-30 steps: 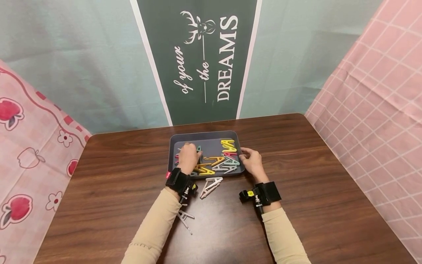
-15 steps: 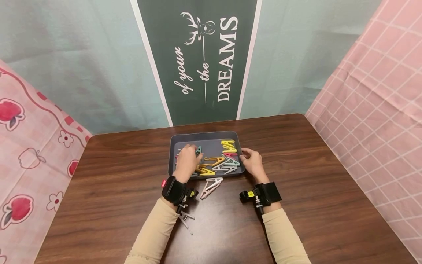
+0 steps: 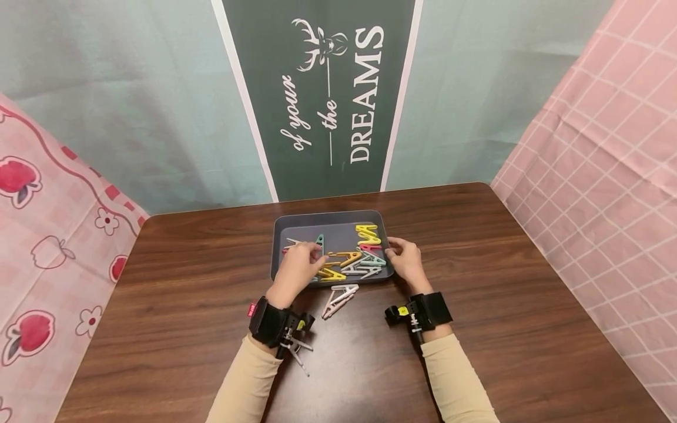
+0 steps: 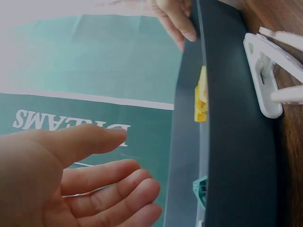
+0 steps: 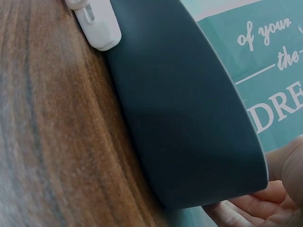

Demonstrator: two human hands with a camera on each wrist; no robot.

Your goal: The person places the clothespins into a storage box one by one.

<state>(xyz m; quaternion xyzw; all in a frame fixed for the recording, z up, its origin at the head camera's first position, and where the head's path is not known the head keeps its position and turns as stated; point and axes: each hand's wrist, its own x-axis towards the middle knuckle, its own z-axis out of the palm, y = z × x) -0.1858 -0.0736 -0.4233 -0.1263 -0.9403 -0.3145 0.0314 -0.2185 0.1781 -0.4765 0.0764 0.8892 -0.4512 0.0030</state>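
Note:
A dark grey tray (image 3: 328,219) holds several clothespins in yellow, teal, white and red. My left hand (image 3: 296,267) is over the tray's left part with its fingers loosely bent. Nothing lies between thumb and fingers in the left wrist view. Just beyond its fingertips is a teal clothespin (image 3: 319,239), and a yellow clothespin (image 3: 333,275) lies to its right. At the tray's right end, my right hand (image 3: 406,259) holds the wall between thumb and fingers, as the right wrist view shows (image 5: 284,189). My left hand partly hides the clothespins at the tray's left.
Pale clothespins (image 3: 339,299) lie on the brown table (image 3: 476,264) in front of the tray. Another grey clothespin (image 3: 300,355) lies nearer, beside the left wrist strap. Hanging cloths surround the table at the back and both sides.
My left hand has drawn back toward me inside the tray, uncovering more of the teal and left-side clothespins. The right hand stays on the tray's right end.

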